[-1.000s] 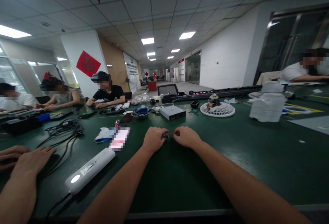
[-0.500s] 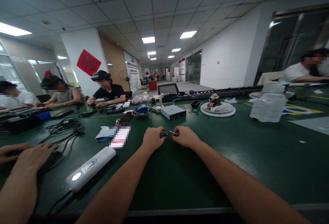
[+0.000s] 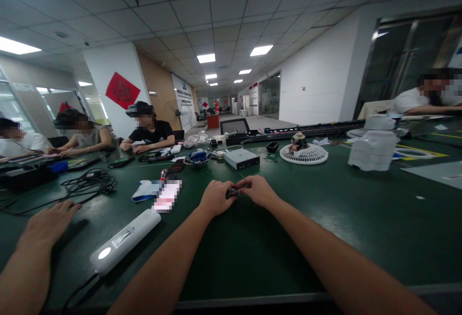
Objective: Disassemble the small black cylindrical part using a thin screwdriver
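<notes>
Meeting low over the table (image 3: 325, 218), the two hands work close together, fingers almost touching. The left hand (image 3: 215, 198) is curled shut around a small dark part (image 3: 232, 192), which sits between both hands near the table's middle. The right hand (image 3: 259, 190) is closed too, pinching a thin wire (image 3: 243, 178) that pokes up from its fingers; whether the wire meets the part is hidden. To the left lie a white strip (image 3: 124, 240) and a co-worker's hand (image 3: 46, 218). Beyond sit a grey box (image 3: 241, 158) and a fan grille (image 3: 303, 153).
</notes>
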### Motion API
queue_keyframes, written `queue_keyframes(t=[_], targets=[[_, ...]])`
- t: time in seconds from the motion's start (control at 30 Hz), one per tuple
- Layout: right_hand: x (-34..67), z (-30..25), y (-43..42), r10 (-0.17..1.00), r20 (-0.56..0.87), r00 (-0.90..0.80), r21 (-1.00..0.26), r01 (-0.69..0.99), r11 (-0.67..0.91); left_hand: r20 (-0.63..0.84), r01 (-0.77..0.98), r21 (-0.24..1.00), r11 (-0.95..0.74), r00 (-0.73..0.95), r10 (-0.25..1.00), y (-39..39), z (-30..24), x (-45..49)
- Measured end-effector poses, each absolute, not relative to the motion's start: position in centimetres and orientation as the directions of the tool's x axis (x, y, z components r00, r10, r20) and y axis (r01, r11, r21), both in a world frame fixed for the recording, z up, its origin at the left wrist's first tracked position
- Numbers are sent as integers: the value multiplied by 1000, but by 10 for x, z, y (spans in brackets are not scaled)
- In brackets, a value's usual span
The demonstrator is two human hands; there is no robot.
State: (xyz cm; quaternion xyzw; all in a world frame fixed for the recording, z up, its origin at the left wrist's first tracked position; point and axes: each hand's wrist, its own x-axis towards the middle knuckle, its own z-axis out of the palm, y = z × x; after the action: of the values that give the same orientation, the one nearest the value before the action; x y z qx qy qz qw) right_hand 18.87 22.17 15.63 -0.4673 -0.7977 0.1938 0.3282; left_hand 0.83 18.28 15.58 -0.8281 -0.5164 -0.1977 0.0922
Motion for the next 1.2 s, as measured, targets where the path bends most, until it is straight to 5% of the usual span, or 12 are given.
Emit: queue_keyframes(t=[1.2], targets=[[193, 152, 228, 875, 324, -361, -574, 660, 485, 458, 824, 143, -548, 435, 775, 184, 153, 5]])
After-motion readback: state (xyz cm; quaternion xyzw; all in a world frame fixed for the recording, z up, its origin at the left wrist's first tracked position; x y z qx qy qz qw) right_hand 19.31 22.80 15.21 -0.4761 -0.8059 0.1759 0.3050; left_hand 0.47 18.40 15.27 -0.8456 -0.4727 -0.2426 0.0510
